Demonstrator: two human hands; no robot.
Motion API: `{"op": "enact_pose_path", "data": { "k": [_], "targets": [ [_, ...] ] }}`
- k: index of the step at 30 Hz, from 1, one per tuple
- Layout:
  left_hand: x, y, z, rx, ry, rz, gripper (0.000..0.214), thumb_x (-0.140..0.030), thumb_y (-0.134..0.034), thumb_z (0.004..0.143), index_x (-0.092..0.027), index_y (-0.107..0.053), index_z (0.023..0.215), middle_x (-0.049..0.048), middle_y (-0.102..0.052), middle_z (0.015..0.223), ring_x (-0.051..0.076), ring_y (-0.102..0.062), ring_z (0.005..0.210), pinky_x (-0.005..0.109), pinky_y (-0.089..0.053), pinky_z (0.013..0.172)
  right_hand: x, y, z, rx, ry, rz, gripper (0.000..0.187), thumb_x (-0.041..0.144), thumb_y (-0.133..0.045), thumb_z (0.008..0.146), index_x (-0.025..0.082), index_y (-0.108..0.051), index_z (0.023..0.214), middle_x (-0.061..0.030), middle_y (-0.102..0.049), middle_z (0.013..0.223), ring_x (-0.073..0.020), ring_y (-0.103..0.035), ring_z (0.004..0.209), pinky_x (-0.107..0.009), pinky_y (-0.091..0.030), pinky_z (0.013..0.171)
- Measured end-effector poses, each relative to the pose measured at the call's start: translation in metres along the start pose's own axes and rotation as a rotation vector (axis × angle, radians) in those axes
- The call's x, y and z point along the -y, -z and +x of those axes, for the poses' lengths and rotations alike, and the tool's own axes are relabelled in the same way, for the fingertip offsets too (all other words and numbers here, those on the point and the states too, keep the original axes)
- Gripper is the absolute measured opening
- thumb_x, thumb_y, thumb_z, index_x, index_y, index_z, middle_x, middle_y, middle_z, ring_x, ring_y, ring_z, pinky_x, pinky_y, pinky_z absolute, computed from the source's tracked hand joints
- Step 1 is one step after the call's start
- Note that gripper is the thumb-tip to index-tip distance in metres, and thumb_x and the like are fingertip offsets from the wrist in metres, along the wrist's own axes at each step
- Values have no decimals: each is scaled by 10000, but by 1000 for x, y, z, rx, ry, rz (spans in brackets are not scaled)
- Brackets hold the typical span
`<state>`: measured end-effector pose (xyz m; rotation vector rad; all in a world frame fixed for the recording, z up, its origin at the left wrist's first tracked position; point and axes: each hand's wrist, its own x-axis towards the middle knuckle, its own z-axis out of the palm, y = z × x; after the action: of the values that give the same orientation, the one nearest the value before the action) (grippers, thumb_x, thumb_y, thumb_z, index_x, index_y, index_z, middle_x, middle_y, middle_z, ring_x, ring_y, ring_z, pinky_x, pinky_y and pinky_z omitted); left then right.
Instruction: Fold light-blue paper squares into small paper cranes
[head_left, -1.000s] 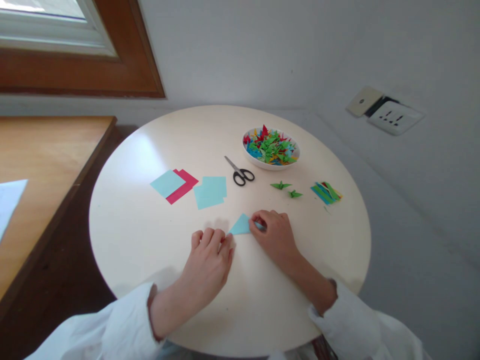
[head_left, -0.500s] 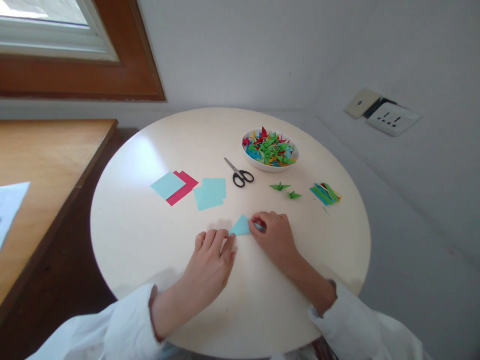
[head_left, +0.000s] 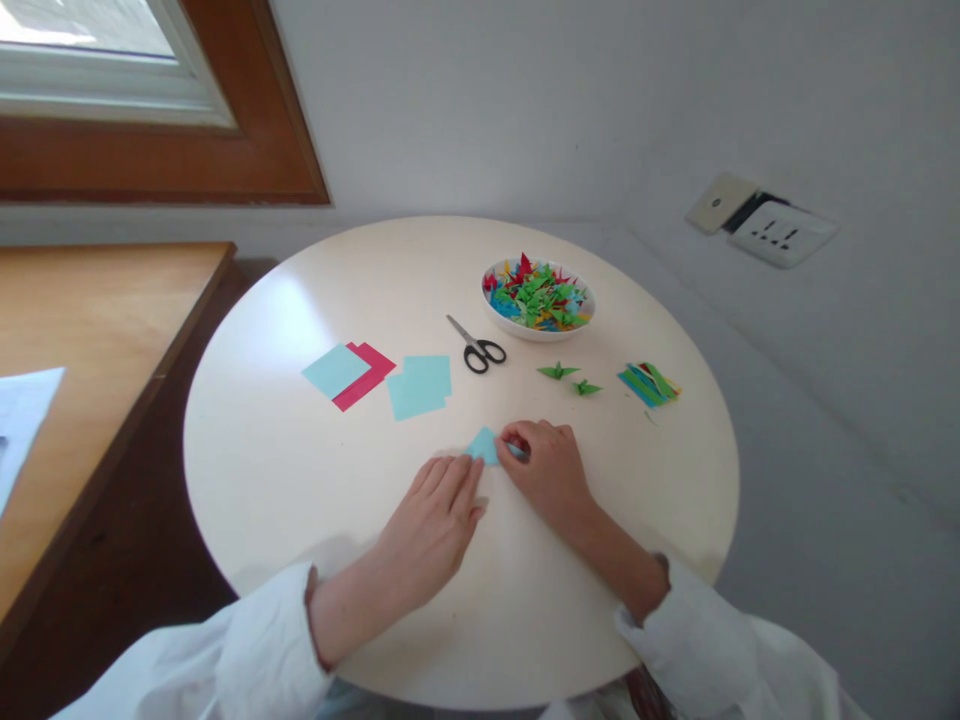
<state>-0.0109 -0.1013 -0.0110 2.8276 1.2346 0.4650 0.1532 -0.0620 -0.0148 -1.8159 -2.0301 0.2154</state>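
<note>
A small light blue folded paper [head_left: 484, 445] lies on the round cream table [head_left: 300, 480] between my hands. My left hand [head_left: 439, 510] rests flat, fingers stretched out, with the fingertips on the paper's left corner. My right hand [head_left: 544, 465] has curled fingers that pinch and press down the paper's right side, hiding that part. Both arms wear white sleeves.
Behind the hands lie black scissors [head_left: 476, 350], a light blue sheet [head_left: 335, 368] over a red one [head_left: 367, 378], more blue sheets [head_left: 420, 386], two green paper cranes [head_left: 559, 371], coloured strips [head_left: 649, 384] and a white bowl [head_left: 536, 333] of cranes. A wooden desk [head_left: 90, 330] stands left.
My left hand has uncurled and slid right, its fingers now flat over the paper's left corner, so less of the paper shows. My right hand has stayed in place.
</note>
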Motion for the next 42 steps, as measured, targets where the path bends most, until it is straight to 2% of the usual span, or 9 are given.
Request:
{"op": "enact_pose_path", "data": {
  "k": [5, 10, 16, 22, 28, 33, 42],
  "targets": [
    [-2, -5, 1, 30, 24, 65, 426, -295, -349, 914, -47, -444, 1246, 200, -522, 1262, 268, -516, 1060, 417, -376, 896, 0, 0, 0, -16, 19, -8, 140, 213, -530, 779, 190, -597, 659, 3, -649, 633, -151, -546, 628, -295, -269, 668],
    [-6, -6, 3, 82, 44, 139, 485, -345, -357, 909, -84, -397, 1315, 172, -439, 1364, 277, -510, 1073, 428, -344, 920, 0, -1, 0, -29, 28, -27, 148, 226, -517, 791, 192, -599, 672, 3, -638, 622, -158, -556, 643, -300, -268, 677],
    [-8, -5, 6, 90, 50, 202, 482, -356, -327, 915, -88, -422, 1304, 162, -462, 1348, 284, -505, 1085, 435, -330, 924, -1, -2, -1, -43, 29, -28, 122, 250, -519, 803, 196, -605, 735, 5, -633, 631, -159, -573, 648, -301, -279, 679],
    [-8, -6, 7, 55, 51, 217, 464, -368, -324, 913, -118, -464, 1278, 154, -500, 1314, 281, -519, 1042, 457, -320, 924, -9, 0, -2, -63, -36, 191, 180, 253, -483, 815, 177, -612, 917, -6, -666, 654, -160, -603, 632, -313, -352, 720],
    [-12, -6, 9, -15, 97, 201, 415, -374, -378, 895, -183, -512, 1237, 140, -538, 1261, 274, -528, 1040, 494, -285, 964, -19, 4, -2, -63, -113, 418, 251, 195, -401, 802, 166, -624, 914, -15, -652, 613, -149, -598, 554, -269, -420, 608],
    [-15, -7, 12, -60, 98, 210, 417, -383, -392, 885, -184, -533, 1223, 161, -556, 1226, 306, -498, 1098, 531, -248, 983, -21, 7, -3, -81, -109, 441, 258, 181, -401, 780, 178, -635, 889, -15, -666, 613, -155, -616, 577, -271, -449, 625],
    [-22, -8, 18, 3, 75, 298, 449, -383, -335, 901, -137, -523, 1225, 221, -574, 1167, 316, -498, 1122, 493, -284, 965, -23, 10, -5, -63, -98, 441, 266, 166, -395, 774, 172, -635, 889, -39, -692, 666, -163, -639, 626, -278, -466, 654]
  ]
}}
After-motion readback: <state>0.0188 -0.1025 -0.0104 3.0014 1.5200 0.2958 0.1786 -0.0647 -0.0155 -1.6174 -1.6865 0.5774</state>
